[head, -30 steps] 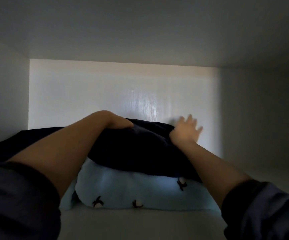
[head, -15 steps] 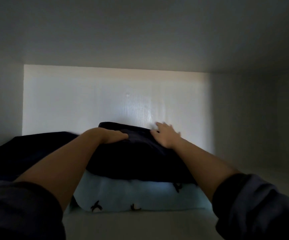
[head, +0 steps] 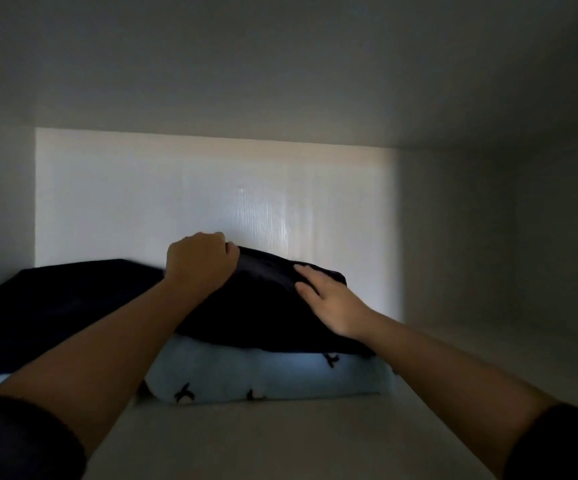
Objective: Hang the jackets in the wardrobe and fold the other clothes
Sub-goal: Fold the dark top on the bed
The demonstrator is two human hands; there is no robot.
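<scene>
Clerk: Item one, folded dark navy cloth garment: top of the pile, lying directly on item two, inside the wardrobe compartment, near the pale back panel.

Checker: And your hands on it?

Clerk: Your left hand: fingers curled over the far upper edge of the navy garment, gripping it. Your right hand: fingers straight and together, palm pressed flat on the garment's top towards its right end, nothing pinched.

Checker: Item two?

Clerk: Folded light blue soft garment with small black motifs: bottom of the pile, resting on the white wardrobe shelf, its rounded fold facing you, its right end showing past the navy one.

Checker: Anything beside the pile?

Clerk: Second dark cloth heap: on the same shelf, just left of the pile, partly behind your left forearm. Whether it touches the pile, or is folded, I cannot tell. Dark sleeves: at both lower corners of the view, your forearms bare beyond them.
</scene>
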